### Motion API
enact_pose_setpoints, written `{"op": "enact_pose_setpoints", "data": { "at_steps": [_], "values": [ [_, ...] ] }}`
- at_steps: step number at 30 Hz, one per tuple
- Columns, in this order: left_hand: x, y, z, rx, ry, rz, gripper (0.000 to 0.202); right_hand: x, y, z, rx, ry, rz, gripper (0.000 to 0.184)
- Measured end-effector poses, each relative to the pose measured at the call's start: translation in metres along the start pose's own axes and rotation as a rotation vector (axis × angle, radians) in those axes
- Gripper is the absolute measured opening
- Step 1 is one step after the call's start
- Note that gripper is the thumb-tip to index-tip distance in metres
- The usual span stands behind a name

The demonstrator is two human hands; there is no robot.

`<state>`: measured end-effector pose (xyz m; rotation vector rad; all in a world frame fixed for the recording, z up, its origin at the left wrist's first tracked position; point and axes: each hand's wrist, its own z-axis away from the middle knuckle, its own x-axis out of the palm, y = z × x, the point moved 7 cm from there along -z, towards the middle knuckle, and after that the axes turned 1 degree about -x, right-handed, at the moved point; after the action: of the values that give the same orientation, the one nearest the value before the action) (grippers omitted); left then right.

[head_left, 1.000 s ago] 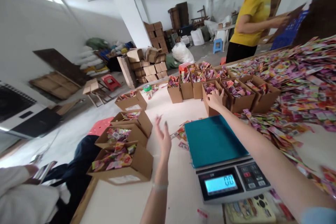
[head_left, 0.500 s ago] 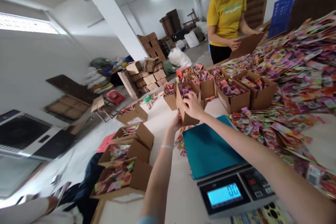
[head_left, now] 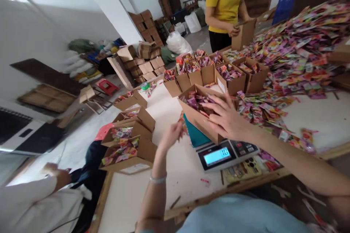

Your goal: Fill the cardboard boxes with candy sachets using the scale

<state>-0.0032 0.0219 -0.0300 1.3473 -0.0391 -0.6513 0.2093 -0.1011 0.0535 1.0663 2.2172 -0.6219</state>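
Observation:
An open cardboard box (head_left: 201, 122) filled with small colourful packets (head_left: 195, 100) sits over the teal platform (head_left: 193, 134) of a digital scale (head_left: 228, 154); its full contact with the platform is hidden. My right hand (head_left: 229, 118) lies across the box's near rim and the packets, fingers stretched and spread. Just left of the box, my left hand (head_left: 171, 136) is off the cardboard, fingers loosely bent and blurred by motion. Lit digits show on the scale's display (head_left: 217, 156).
Filled boxes stand at the table's back (head_left: 231, 76) and left edge (head_left: 142, 149). A large heap of packets (head_left: 306, 54) covers the right side. Across the table a person in yellow (head_left: 225, 0) handles a carton (head_left: 243, 34). Another person's arm (head_left: 58, 178) shows at lower left.
The box has come nearer, from behind the scale to over its platform. My left hand has let go of it. The display has changed from zero. The person opposite has turned their carton upright.

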Motion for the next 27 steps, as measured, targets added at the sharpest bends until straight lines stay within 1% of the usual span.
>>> {"op": "enact_pose_setpoints", "data": {
  "at_steps": [2,4,5,7,8,9,10,11,12,13,14,15,16,17,18,20,22,27],
  "values": [
    [-0.036,0.026,0.000,0.162,0.194,0.016,0.043,-0.011,0.007,0.006,0.046,0.020,-0.046,0.025],
    [-0.063,0.051,0.005,0.365,0.381,0.038,0.036,-0.027,0.020,0.015,0.094,0.107,-0.097,0.040],
    [-0.071,0.060,0.009,0.453,0.450,0.048,0.034,-0.037,0.031,0.023,0.138,0.172,-0.108,0.047],
    [-0.078,0.070,0.013,0.572,0.543,0.063,0.034,-0.050,0.064,0.050,0.279,0.293,-0.086,0.050],
    [-0.079,0.071,0.013,0.592,0.564,0.072,0.035,-0.052,0.085,0.070,0.372,0.326,-0.053,0.051],
    [-0.078,0.070,0.012,0.601,0.578,0.082,0.037,-0.050,0.107,0.093,0.480,0.323,-0.009,0.056],
    [-0.076,0.069,0.011,0.608,0.590,0.093,0.038,-0.044,0.131,0.119,0.606,0.287,0.046,0.064],
    [-0.074,0.068,0.009,0.612,0.597,0.103,0.040,-0.033,0.153,0.148,0.747,0.210,0.103,0.077],
    [-0.071,0.066,0.007,0.615,0.602,0.109,0.041,-0.020,0.174,0.178,0.896,0.098,0.156,0.090],
    [-0.068,0.066,0.004,0.617,0.605,0.113,0.042,-0.005,0.190,0.208,1.035,-0.042,0.199,0.103],
    [-0.065,0.065,0.002,0.618,0.604,0.115,0.043,0.010,0.202,0.236,1.146,-0.194,0.229,0.110],
    [-0.063,0.065,-0.001,0.616,0.601,0.115,0.043,0.023,0.209,0.258,1.215,-0.330,0.250,0.111],
    [-0.060,0.065,-0.004,0.611,0.594,0.114,0.043,0.034,0.213,0.274,1.240,-0.435,0.269,0.107],
    [-0.058,0.066,-0.006,0.607,0.584,0.111,0.044,0.041,0.216,0.283,1.229,-0.501,0.292,0.098],
    [-0.056,0.066,-0.008,0.604,0.575,0.105,0.045,0.044,0.218,0.287,1.203,-0.526,0.323,0.087],
    [-0.054,0.065,-0.011,0.602,0.563,0.089,0.046,0.044,0.223,0.283,1.138,-0.518,0.374,0.070],
    [-0.055,0.063,-0.012,0.604,0.564,0.076,0.046,0.039,0.229,0.277,1.095,-0.509,0.385,0.062],
    [-0.058,0.057,-0.015,0.602,0.575,0.054,0.045,0.032,0.238,0.273,1.082,-0.514,0.356,0.057]
  ]
}}
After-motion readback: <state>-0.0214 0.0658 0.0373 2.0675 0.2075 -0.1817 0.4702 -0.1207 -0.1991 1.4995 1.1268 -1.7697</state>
